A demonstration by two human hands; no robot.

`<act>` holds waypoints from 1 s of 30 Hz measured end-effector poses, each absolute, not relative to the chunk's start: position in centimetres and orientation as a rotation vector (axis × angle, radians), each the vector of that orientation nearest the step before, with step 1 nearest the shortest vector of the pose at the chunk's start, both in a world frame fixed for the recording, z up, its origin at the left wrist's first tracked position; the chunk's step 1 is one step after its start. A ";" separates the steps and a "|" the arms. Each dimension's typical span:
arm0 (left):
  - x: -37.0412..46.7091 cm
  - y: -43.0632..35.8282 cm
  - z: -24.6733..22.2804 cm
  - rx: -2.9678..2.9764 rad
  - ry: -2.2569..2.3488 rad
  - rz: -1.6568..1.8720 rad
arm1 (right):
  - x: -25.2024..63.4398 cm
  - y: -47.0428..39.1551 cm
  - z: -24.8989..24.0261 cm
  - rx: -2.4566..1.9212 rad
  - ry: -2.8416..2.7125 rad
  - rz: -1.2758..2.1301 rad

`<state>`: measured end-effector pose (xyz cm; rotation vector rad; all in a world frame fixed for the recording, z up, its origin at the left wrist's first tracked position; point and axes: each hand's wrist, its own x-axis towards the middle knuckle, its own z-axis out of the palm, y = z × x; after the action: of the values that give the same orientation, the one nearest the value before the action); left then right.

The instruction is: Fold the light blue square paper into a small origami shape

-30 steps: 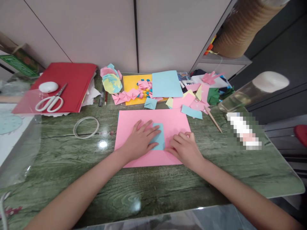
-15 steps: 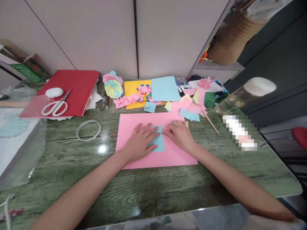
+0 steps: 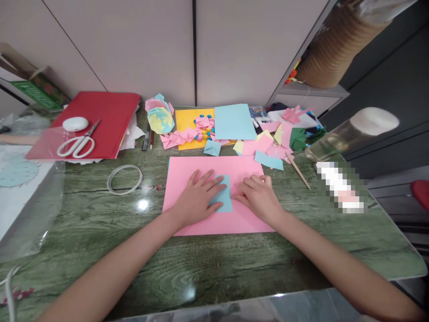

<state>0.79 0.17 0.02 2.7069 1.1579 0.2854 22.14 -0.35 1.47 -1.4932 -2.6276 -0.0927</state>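
My left hand (image 3: 200, 197) lies flat with its fingers spread, pressing on a small light blue paper (image 3: 227, 197). That paper rests on a large pink sheet (image 3: 197, 164), and its left part is hidden under my fingers. Just right of the blue paper is my right hand (image 3: 258, 197), its fingers curled in and the thumb side toward the paper's right edge. A narrow strip of pink shows between this hand and the paper. I see nothing held in the right hand.
Behind the sheet lie a larger blue paper (image 3: 234, 122), folded pink paper pieces (image 3: 179, 137) and a wooden stick (image 3: 298, 171). To the left are a tape roll (image 3: 108, 180) and white-handled scissors (image 3: 76, 146) on a red folder (image 3: 110, 112). A clear bottle (image 3: 348, 129) stands at right.
My right hand has slid a little toward me and to the right along the blue paper's right edge. The left hand stays on the paper. The view has shifted slightly.
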 end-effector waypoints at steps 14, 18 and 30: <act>0.8 0.2 0.0 2.698 1.151 0.301 | 22.0 -2.9 2.7 -1.401 -2.743 -0.124; 0.8 0.2 0.0 2.707 1.144 0.314 | 22.2 -2.6 2.8 -1.393 -2.719 -0.038; 0.8 0.1 0.1 2.696 1.144 0.281 | 21.7 0.6 1.3 -1.457 -2.585 -0.029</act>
<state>0.79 0.14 0.08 2.6963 1.1445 0.2811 21.66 0.56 1.35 -1.4568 -2.5854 -0.0286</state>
